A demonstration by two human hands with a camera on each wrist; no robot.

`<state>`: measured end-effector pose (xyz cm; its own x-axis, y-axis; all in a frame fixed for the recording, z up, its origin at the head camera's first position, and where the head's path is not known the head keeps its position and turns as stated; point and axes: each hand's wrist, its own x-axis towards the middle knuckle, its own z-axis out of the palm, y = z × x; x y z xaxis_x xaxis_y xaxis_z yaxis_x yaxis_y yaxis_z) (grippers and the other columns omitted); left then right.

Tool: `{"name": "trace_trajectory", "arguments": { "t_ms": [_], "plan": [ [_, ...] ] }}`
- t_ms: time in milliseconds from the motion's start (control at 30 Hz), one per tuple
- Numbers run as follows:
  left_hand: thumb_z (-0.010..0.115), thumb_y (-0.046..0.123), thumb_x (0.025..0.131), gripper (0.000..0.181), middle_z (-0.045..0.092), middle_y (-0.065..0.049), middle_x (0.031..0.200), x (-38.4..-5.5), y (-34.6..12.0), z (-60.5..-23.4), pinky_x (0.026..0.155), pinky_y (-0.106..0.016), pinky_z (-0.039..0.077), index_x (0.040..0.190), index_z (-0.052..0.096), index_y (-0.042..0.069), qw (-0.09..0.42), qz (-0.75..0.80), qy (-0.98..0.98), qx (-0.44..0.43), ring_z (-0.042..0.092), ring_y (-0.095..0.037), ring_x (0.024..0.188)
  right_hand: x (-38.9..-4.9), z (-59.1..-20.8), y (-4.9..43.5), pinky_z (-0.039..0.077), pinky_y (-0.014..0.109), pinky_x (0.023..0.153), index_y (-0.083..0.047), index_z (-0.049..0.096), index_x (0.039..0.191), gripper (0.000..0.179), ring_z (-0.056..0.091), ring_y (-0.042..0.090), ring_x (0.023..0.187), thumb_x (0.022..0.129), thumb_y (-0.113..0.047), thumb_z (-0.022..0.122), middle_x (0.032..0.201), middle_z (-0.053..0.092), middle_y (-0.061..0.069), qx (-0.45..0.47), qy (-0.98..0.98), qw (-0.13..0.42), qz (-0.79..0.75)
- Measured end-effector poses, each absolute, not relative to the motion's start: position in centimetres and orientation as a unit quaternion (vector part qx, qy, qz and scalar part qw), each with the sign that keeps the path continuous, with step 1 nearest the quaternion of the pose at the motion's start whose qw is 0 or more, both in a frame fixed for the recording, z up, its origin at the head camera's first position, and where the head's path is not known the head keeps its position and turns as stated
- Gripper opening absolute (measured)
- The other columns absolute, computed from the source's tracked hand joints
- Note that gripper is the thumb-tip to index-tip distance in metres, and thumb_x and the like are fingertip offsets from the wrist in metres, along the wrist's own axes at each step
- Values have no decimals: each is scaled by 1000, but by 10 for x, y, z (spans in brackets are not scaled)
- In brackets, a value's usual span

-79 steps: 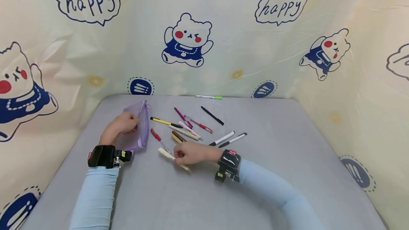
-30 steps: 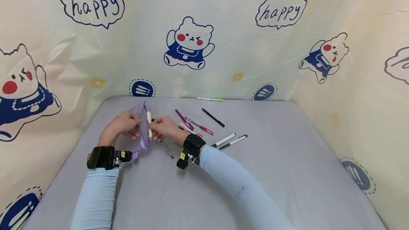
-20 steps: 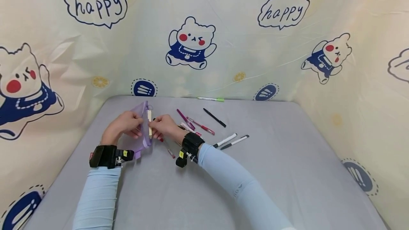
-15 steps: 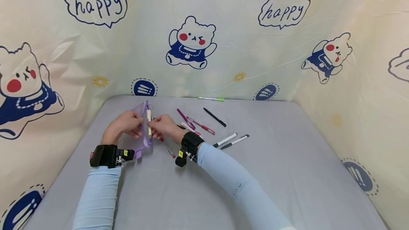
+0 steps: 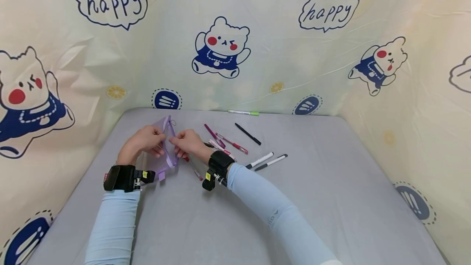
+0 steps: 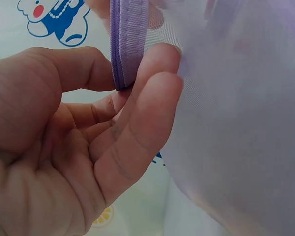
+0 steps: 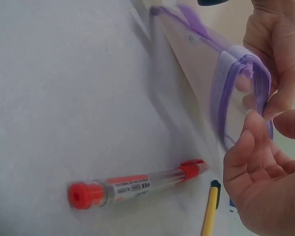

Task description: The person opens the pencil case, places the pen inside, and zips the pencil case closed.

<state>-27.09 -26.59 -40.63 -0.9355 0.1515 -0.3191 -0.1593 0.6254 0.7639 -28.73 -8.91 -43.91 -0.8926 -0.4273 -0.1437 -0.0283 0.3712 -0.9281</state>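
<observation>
A purple mesh zipper pouch (image 5: pixel 168 155) stands tilted at the left of the table, its mouth spread toward the right. My left hand (image 5: pixel 149 139) pinches one side of that mouth; in the left wrist view its thumb and fingers meet at the zipper edge (image 6: pixel 122 49). Against the opposite side, my right hand (image 5: pixel 188 144) has thumb and fingertips on the purple rim, pinching it. No pen shows between the right fingers. Just below the right hand lies a clear gel pen with red ends (image 7: pixel 132 189), beside a yellow pen (image 7: pixel 211 209) partly cut off by the view.
Several pens lie right of the hands: a magenta one (image 5: pixel 214 135), a red-capped one (image 5: pixel 232 143), a black one (image 5: pixel 247 133) and two white markers (image 5: pixel 262 159). A green-capped marker (image 5: pixel 243 113) lies at the back edge. A printed curtain (image 5: pixel 272 60) surrounds the table.
The right hand picked up a cream pen from the table and brought it left to the pouch mouth. That pen is now out of sight, and the mouth is spread wider.
</observation>
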Motion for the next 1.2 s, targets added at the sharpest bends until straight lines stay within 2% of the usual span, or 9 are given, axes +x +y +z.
{"name": "trace_trajectory", "arguments": {
  "t_ms": [200, 333, 467, 567, 733, 933, 1200],
  "plan": [
    [40, 15, 100, 30, 63, -10, 78, -270, -269, -404, 64, -35, 59, 107, 53, -11, 168, 428, 888, 0, 68, -17, 65, -288, -434, -82, 55, 33, 56, 6, 67, 99, 32, 56, 13, 49, 96, -26, 62, 62, 62, 2, -136, 810, 180, -541],
    [40, 18, 99, 31, 65, -12, 81, -270, -270, -402, 66, -36, 58, 104, 55, -8, 150, 406, 902, 11, 69, -18, 67, -290, -430, -76, 55, 41, 64, 2, 65, 99, 28, 57, 20, 55, 97, -25, 61, 70, 66, 12, -126, 808, 170, -550],
    [40, 19, 99, 32, 65, -14, 85, -271, -270, -400, 68, -36, 58, 105, 55, -8, 146, 393, 908, 20, 69, -18, 70, -291, -425, -69, 52, 41, 61, -6, 63, 92, 21, 63, 37, 67, 97, -26, 61, 81, 70, 19, -144, 823, 149, -529],
    [40, 19, 100, 31, 65, -14, 87, -271, -270, -398, 68, -36, 57, 107, 55, -8, 148, 390, 908, 19, 68, -18, 71, -292, -423, -64, 50, 33, 53, -10, 63, 93, 18, 66, 40, 74, 97, -27, 60, 84, 72, 17, -167, 841, 135, -497],
    [41, 20, 100, 31, 66, -13, 87, -270, -271, -397, 68, -36, 55, 106, 55, -7, 149, 385, 911, 17, 68, -17, 72, -293, -423, -59, 43, 22, 47, -12, 61, 96, 16, 66, 29, 65, 96, -27, 59, 82, 71, 10, -202, 856, 125, -458],
    [39, 21, 100, 32, 65, -13, 88, -270, -272, -399, 68, -36, 54, 105, 55, -6, 146, 386, 911, 16, 68, -18, 73, -295, -428, -56, 45, 21, 50, -14, 60, 95, 11, 60, 13, 58, 96, -25, 60, 75, 65, -1, -242, 880, 114, -393],
    [39, 20, 99, 32, 65, -13, 86, -266, -273, -405, 67, -36, 53, 103, 56, -7, 144, 388, 910, 18, 67, -21, 75, -291, -432, -57, 37, 21, 51, -16, 59, 106, 17, 48, 9, 58, 96, -29, 61, 73, 54, -3, -258, 914, 121, -288]
  ]
}}
